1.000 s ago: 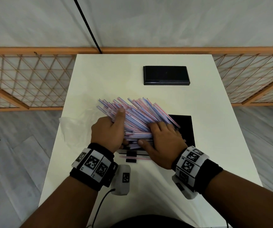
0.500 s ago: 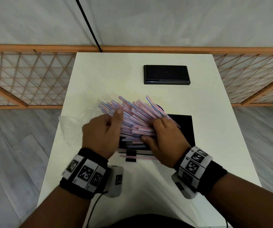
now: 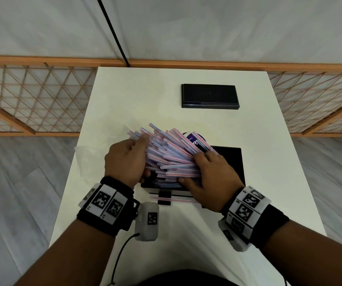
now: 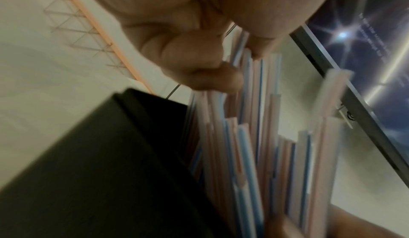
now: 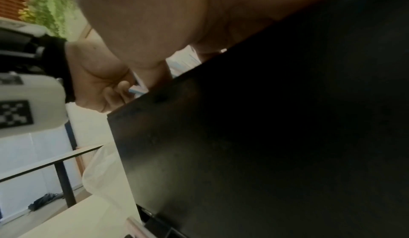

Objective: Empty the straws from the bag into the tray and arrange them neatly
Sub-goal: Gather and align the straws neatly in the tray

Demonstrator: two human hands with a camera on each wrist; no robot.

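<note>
A thick, fanned bundle of pink and blue striped straws (image 3: pixel 170 155) lies across the left half of the black tray (image 3: pixel 235 162). My left hand (image 3: pixel 139 153) grips the bundle's left side with curled fingers. At the bundle's right side, my right hand (image 3: pixel 194 170) has its fingers over the top and its thumb below. A purple label (image 3: pixel 194 140) shows among the straws. In the left wrist view the straws (image 4: pixel 254 145) stand beside the tray wall (image 4: pixel 99 171). The empty clear bag (image 3: pixel 87 159) lies at the table's left edge.
One loose straw (image 3: pixel 176 200) lies on the white table (image 3: pixel 145 100) just in front of the tray, beside a small black clip (image 3: pixel 163 199). A second flat black tray (image 3: pixel 210 96) sits at the back. Wooden lattice railings flank the table.
Both hands have drawn the bundle together and raised its far ends. My left hand has shifted left and farther back along the straws. The purple label has come into sight.
</note>
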